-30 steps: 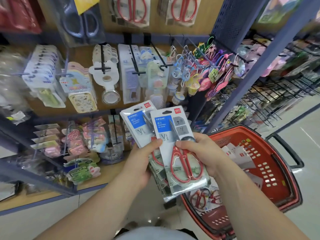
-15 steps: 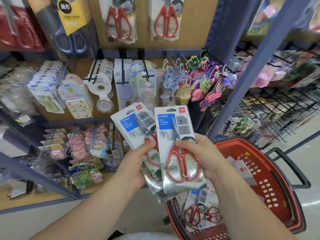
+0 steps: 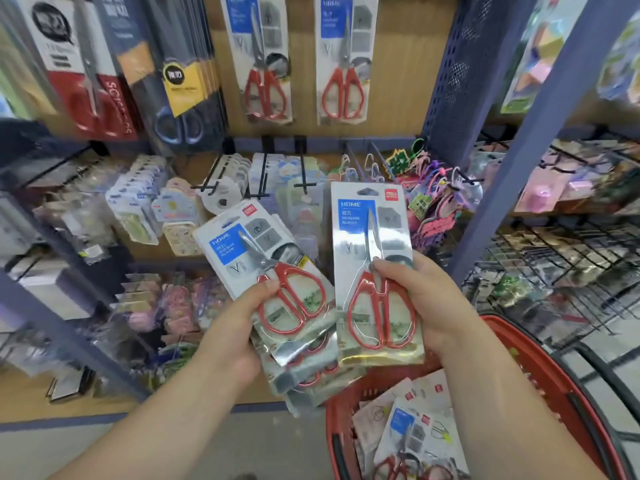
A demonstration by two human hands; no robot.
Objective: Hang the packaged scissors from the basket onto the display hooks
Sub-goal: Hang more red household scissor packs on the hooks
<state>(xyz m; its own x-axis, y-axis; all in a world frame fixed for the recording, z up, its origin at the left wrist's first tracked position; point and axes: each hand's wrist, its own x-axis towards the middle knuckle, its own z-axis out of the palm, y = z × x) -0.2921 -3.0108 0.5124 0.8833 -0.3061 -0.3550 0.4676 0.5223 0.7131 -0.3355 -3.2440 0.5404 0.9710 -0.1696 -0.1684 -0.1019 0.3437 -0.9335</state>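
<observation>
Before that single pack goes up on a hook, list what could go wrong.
1. The left hand grips a fanned stack of packs; the lower ones could slip and fall beside the basket.
2. The right hand holds the single pack low down, so its top may wobble during hanging.

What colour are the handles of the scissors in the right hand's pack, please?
Red; those scissors show best in the head view.
</observation>
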